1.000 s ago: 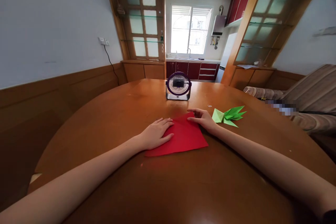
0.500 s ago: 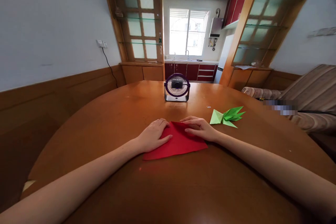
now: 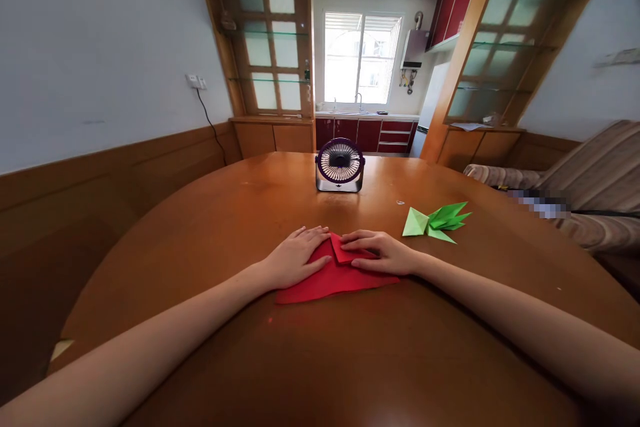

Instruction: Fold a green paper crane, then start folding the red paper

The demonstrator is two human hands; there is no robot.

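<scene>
Two bare forearms reach forward over the round wooden worktop (image 3: 200, 247), and both hands rest on a sheet of red paper (image 3: 325, 280) that lies flat a little past the middle of it. On the sheet's left edge the left hand (image 3: 295, 255) lies palm down, its fingers (image 3: 313, 235) stretched out flat and close together, pressing rather than gripping. On the right part of the sheet the right hand (image 3: 383, 252) is laid flat too, its fingers (image 3: 353, 240) pointing left and holding down a corner of the paper that is folded back over the sheet. The fingertips of the two hands lie just beside each other at the far tip of the paper. Further right, well apart from the hands, a folded green paper figure (image 3: 436, 221) sits on the wood. Beyond it all, near the far rim, a small purple desk fan (image 3: 340, 165) stands upright, facing the camera
</scene>
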